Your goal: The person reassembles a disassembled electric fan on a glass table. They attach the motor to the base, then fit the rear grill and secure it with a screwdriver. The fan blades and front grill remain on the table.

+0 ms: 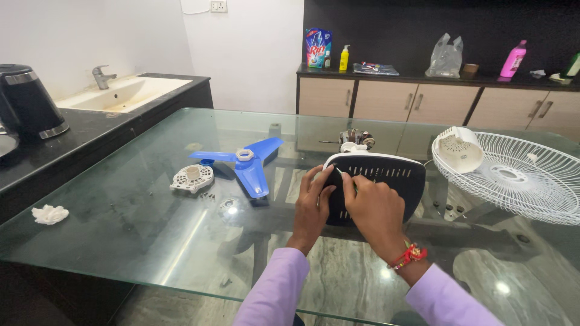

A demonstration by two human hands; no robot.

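Glass worktop [151, 235] carries all parts. White wire fan guard [519, 178] at right, white cap [458, 150] resting on its rim. Black slotted cover [386, 181] mid-worktop, propped upright. Blue fan blade [251, 166] left of it, white round plate [192, 178] beside blade. Left hand [312, 202] grips cover's left edge, fingers curled round it. Right hand [374, 208] on cover face, fingers pinching small thin tool; tool too small to identify.

Both hands cover the near left part of the black cover [386, 181], so what the right hand [376, 208] pinches there is too small to tell. The grille [519, 175] runs off the right edge. The kettle [27, 102] is cut at the left. The motor [356, 139] sits half behind the cover.
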